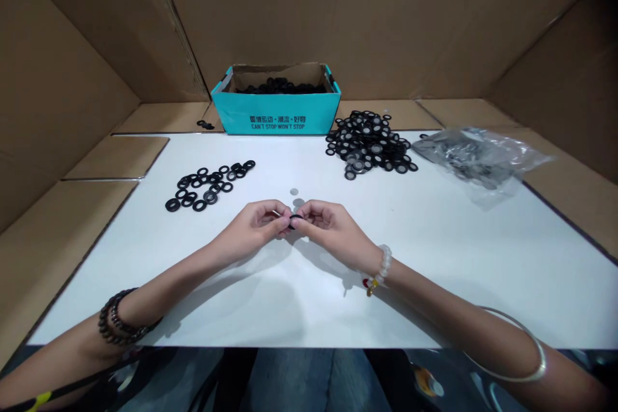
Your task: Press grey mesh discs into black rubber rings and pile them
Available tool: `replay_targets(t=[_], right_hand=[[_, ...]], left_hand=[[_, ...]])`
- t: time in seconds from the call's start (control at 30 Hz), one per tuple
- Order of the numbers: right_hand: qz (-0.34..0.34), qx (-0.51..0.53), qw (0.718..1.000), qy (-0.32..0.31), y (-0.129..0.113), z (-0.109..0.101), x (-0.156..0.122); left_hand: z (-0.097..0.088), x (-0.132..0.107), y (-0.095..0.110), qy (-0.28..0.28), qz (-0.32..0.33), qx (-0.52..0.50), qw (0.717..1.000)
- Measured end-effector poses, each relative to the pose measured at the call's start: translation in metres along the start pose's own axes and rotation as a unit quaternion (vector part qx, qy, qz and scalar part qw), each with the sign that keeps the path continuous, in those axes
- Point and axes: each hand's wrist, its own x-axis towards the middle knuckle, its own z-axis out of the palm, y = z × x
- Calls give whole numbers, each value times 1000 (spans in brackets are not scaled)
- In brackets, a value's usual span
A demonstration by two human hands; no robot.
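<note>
Over the middle of the white table, my left hand (261,224) and my right hand (321,226) meet, both closed on one small black rubber ring (295,221). Thumbs and fingertips pinch it from either side, hiding much of it. Just beyond the fingertips lie small grey mesh discs (294,192) on the table. To the left is a loose group of black rings (199,205) with open centres. A heap of black rings with grey centres (371,145) sits farther off on the right.
A turquoise box (277,112) holding many black rings stands at the back. At right lies a clear plastic bag (483,158) of grey discs. A few black rings (205,124) rest on cardboard left of the box. Cardboard walls (386,19) surround the table (434,238).
</note>
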Motion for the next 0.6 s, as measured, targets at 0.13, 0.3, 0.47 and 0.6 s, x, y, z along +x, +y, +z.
replay_targets(t=[0.13, 0.3, 0.47, 0.6], right_hand=[[-37, -73, 997, 1, -2, 2, -3], [-34, -84, 996, 12, -5, 3, -6], [-37, -114, 992, 35, -9, 5, -6], [-28, -132, 990, 34, -8, 6, -7]], left_hand=[[5, -1, -5, 2, 4, -21, 1000], [11, -2, -10, 54, 25, -14, 998], [16, -6, -13, 123, 63, 42, 990], [20, -9, -15, 138, 74, 55, 986]])
